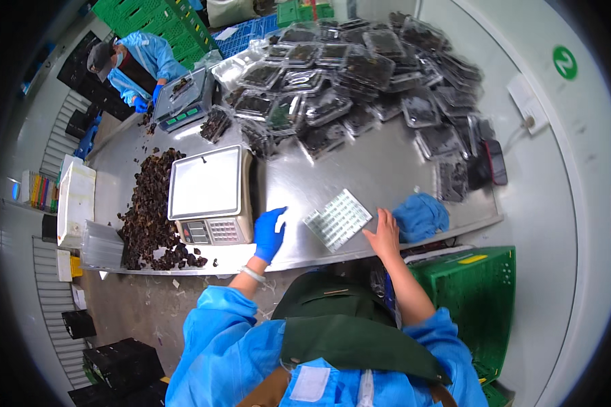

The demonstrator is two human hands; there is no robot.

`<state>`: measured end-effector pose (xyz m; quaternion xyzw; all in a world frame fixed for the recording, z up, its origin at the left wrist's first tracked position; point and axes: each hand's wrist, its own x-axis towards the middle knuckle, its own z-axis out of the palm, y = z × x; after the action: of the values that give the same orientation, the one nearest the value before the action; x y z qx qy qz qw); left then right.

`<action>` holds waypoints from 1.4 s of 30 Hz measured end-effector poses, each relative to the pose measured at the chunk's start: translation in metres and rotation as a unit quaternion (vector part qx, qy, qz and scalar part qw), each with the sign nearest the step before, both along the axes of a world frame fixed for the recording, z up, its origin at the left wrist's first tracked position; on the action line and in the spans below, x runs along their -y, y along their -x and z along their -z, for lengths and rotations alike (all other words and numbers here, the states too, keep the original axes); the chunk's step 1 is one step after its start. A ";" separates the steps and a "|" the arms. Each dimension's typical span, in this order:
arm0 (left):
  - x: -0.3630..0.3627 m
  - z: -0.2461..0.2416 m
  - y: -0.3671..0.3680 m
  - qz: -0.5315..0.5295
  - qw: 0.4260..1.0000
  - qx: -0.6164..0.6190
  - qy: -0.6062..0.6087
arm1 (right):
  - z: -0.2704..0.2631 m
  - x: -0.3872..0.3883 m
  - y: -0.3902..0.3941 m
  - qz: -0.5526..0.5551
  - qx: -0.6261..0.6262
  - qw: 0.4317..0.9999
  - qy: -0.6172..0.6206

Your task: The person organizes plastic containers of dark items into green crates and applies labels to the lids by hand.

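My left hand (270, 235), in a blue glove, is over the steel table's front part, just right of a digital weighing scale (206, 183); its fingers are slightly apart and nothing shows in them. My bare right hand (385, 235) rests at the right edge of a sheet of small printed labels (340, 219), fingers apart, not gripping it. A crumpled blue cloth or glove (421, 217) lies right of that hand. On the scale's plate is one small dark scrap. A heap of dark dried fungus-like pieces (150, 203) lies left of the scale.
Clear plastic packs of dark pieces (336, 81) are piled across the table's back. Stacked clear trays (102, 245) and a white foam box (76, 203) stand left. A co-worker (142, 66) works by a second scale (183, 99). A green crate (468, 305) is below right.
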<state>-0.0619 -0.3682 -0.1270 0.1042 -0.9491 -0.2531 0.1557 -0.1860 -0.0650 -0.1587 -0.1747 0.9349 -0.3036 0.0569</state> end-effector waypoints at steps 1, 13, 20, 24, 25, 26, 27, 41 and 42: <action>-0.003 0.000 0.016 0.050 0.998 -0.006 -0.029 | 0.009 0.015 0.010 0.013 0.023 0.998 -0.053; 0.275 -0.041 0.075 -0.069 0.947 -0.058 -0.310 | -0.095 0.187 0.037 -0.233 0.293 0.874 0.311; 0.383 -0.202 0.149 -0.070 0.930 -0.142 -0.331 | -0.093 0.361 0.039 -0.149 0.463 0.795 0.363; 0.406 -0.121 0.214 -0.002 0.937 0.017 -0.350 | -0.051 0.384 0.062 -0.133 0.375 0.848 0.351; 0.405 -0.083 0.230 -0.002 0.929 0.051 -0.367 | -0.044 0.374 0.073 -0.104 0.321 0.875 0.348; 0.408 -0.053 0.243 -0.013 0.937 0.074 -0.341 | -0.034 0.357 0.085 -0.033 0.316 0.868 0.381; 0.410 -0.021 0.255 -0.024 0.942 0.096 -0.319 | -0.027 0.333 0.099 0.038 0.308 0.859 0.407; 0.294 0.060 0.367 0.086 0.959 0.159 -0.217 | 0.079 0.244 0.217 0.408 0.334 0.711 0.466; 0.279 0.056 0.363 0.104 0.955 0.180 -0.210 | 0.073 0.236 0.209 0.391 0.332 0.686 0.516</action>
<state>-0.4249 -0.6471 -0.1826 0.0790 -0.8927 -0.4381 -0.0703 -0.3946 -0.3009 -0.2320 0.3175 0.5346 -0.7706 0.1402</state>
